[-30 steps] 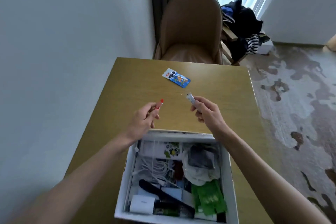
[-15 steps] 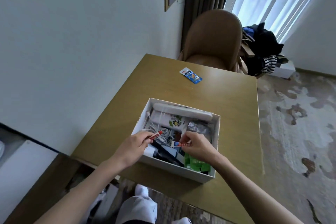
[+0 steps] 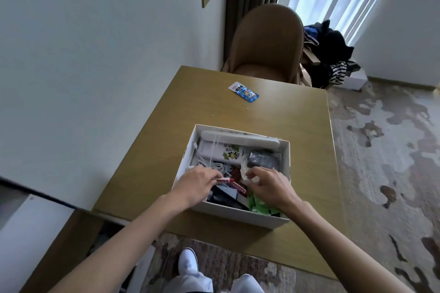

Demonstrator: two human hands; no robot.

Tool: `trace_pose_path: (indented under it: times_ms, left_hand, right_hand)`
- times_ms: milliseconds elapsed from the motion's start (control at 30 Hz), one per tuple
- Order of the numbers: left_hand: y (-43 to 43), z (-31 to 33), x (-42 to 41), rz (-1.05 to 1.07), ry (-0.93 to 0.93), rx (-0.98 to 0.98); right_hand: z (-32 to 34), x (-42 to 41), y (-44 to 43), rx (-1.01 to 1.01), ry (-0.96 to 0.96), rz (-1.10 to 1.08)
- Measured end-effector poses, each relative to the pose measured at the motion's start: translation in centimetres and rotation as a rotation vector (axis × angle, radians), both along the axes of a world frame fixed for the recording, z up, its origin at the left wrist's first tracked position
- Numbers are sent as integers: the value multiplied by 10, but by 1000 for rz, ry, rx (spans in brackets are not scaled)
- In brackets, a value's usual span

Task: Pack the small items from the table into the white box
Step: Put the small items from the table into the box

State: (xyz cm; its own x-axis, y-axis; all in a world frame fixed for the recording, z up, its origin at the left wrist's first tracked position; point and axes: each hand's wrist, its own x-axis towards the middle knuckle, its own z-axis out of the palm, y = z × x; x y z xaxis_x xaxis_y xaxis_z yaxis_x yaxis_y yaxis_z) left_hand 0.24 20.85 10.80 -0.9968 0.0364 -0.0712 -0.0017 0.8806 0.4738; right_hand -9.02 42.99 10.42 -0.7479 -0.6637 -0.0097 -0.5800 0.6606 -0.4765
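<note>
**Both hands in the box, one packet left on the table**

Head view. Both hands low inside the open white cardboard box (image 3: pixel 238 215), standing at the near middle of the square tan wooden table (image 3: pixel 147 162). Left hand (image 3: pixel 196 184) at the box's left side, fingers pinched on a slim red-and-white stick-shaped sachet (image 3: pixel 225 179) lying roughly left to right, its tip toward the right hand. Right hand (image 3: pixel 269 185) curled over the middle of the box, fingertips at a crumpled white plastic bag (image 3: pixel 244 170); whether gripping it or only pressing on it, cannot tell. A second red-and-white sachet (image 3: pixel 239 189) just below and between the two hands, apparently lying loose on the contents. Also in the box: white coiled cable (image 3: pixel 214 164), flat white printed carton (image 3: pixel 221 152), long white bar (image 3: pixel 238 137) against the far wall, green foil packets (image 3: pixel 259 204) at the near right.

Still unpacked: a small flat blue-and-white printed packet (image 3: pixel 243 91), alone on the far part of the table, well apart from the box, straight ahead of the hands and slightly left of the box's centre line. Long axis slanted from far-left to near-right. Neither hand clearly nearer; probably a forward reach over the box's far wall with either one, once emptied. Beyond the table, a tan rounded chair (image 3: pixel 266 40).
</note>
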Motion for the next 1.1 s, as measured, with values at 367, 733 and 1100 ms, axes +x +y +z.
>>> trace_pose_path:
  times_ms: [367, 733, 1100]
  left_hand:
    - [29, -15, -49, -256, -41, -226]
    - [-25, 35, -65, 185, 94, 305]
    - [-96, 12, -214, 295, -17, 578]
  right_hand:
    - [23, 3, 36, -138, -66, -145]
    - [42, -70, -23, -463, -56, -205]
    - [2, -230, -122, -97, -170, -365]
